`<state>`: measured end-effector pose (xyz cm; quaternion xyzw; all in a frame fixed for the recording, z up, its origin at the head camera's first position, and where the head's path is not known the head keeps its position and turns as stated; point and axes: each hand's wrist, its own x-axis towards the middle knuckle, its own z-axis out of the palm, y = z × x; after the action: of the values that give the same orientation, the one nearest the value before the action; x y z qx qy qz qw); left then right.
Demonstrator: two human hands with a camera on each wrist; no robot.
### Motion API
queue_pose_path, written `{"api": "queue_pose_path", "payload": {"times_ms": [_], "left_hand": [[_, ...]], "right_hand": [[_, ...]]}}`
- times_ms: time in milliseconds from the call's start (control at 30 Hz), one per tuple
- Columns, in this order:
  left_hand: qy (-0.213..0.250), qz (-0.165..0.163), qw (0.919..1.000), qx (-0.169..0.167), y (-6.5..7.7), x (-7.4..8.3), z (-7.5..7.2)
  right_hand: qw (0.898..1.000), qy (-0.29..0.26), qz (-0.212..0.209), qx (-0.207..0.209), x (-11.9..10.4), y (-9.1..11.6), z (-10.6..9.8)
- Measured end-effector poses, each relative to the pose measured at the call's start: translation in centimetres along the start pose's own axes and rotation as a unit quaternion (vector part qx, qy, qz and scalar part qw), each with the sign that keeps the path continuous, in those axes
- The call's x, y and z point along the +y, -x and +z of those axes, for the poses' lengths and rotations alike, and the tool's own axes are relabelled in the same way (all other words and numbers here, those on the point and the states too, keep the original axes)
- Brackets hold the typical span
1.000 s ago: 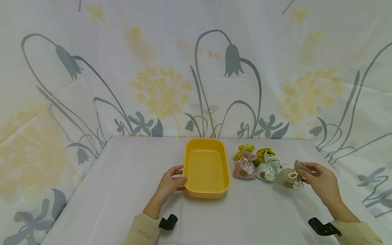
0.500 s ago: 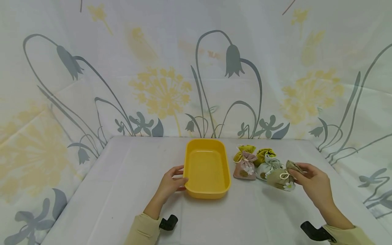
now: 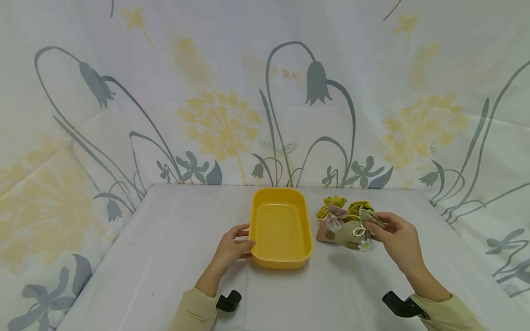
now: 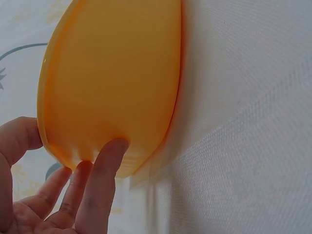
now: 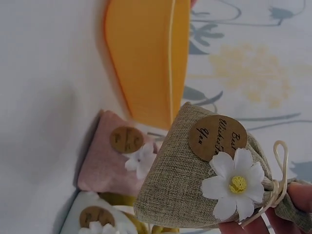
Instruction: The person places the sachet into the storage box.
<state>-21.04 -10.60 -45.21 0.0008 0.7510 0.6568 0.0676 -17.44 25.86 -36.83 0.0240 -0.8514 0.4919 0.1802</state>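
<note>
My right hand (image 3: pixel 399 239) pinches the gathered neck of a grey-beige linen drawstring pouch (image 3: pixel 347 235). The pouch is raised over the table, with a white cloth flower, a round brown paper label (image 5: pixel 218 138) and a cream cord on it. On the left, my left hand (image 3: pixel 229 248) grips the near left side of a yellow plastic tray (image 3: pixel 279 230), thumb over the rim and fingers against the outer wall. In the head view the raised pouch overlaps a pink pouch (image 3: pixel 325 233) and hides a pale mint pouch (image 5: pixel 73 217).
Two olive-green pouches (image 3: pixel 336 201) (image 3: pixel 360 207) lie behind the pink and mint ones, right of the tray. A white cloth covers the table (image 3: pixel 186 216). Behind it hangs a flower-printed curtain (image 3: pixel 223 124).
My right hand has carried the linen pouch leftward, from beside the mint pouch to in front of the group. My left hand and the tray have stayed in place.
</note>
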Motion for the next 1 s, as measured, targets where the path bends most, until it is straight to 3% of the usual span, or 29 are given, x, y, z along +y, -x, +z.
{"api": "queue_pose_path", "payload": {"times_ms": [533,733,1000], "left_hand": [[0.002,0.002,1.0,0.002,0.3,0.4,0.1],[0.003,0.0,1.0,0.002,-0.1,0.0,0.1],[0.002,0.0,1.0,0.003,-0.2,-0.3,0.1]], "right_hand": [[0.998,-0.057,-0.005,-0.033,-2.5,-1.1,3.8],[0.994,-0.091,-0.018,-0.05,-3.5,-1.7,5.1],[0.992,-0.092,-0.007,-0.085,-4.2,-2.7,6.9]]}}
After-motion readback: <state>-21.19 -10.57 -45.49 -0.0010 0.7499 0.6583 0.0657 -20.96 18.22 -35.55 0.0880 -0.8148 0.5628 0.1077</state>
